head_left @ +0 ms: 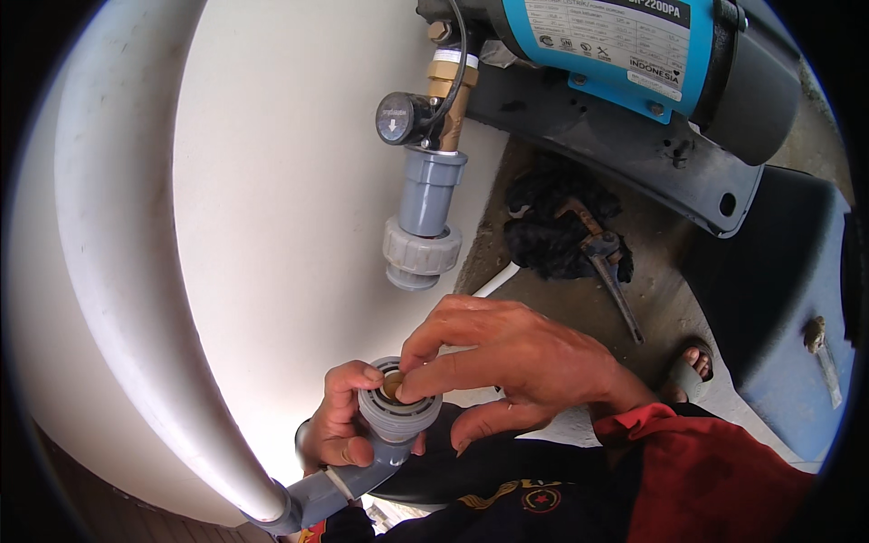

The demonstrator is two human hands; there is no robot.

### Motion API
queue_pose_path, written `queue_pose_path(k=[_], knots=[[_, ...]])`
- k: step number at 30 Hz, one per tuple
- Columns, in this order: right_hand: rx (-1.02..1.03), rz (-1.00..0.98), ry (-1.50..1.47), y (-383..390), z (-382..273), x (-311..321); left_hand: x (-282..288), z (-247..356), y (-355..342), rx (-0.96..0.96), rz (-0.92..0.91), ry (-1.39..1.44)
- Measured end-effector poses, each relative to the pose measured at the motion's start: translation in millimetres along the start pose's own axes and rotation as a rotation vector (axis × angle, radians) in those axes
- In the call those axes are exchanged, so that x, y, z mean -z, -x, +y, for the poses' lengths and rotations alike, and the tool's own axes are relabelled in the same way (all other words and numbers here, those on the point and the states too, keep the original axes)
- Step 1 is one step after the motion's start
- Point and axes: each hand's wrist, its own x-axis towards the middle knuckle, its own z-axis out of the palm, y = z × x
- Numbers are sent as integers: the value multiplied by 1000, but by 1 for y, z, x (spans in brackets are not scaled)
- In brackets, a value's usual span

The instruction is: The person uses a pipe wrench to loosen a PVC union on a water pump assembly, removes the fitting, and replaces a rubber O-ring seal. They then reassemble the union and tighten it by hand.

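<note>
Grey round plastic pipe fitting: probably stiff, light.
Left hand clasping, collar likely best; mouth under right hand, thumb wide.

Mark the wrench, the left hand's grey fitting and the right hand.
Wrench (606,279): head view, on its handle.
Grey fitting (405,422): head view, side of its collar.
Right hand (518,351): head view, back of the hand.

Two grips, one threaded collar, one ribbed nut, one pump
</note>
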Motion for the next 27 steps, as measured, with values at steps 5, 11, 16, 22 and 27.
queue_pose_path(k=[5,11,16,22,27], knots=[[74,50,-15,-1,10,-8,4,1,0,9,-8,-40],[65,101,47,2,14,-20,9,6,2,46,10,-61],[103,190,100,4,21,-29,14,6,1,12,-7,-26],[122,312,57,4,40,-31,18,5,-4,-22,-12,15],[145,340,106,3,43,-30,18,7,-4,-1,-11,-5]])
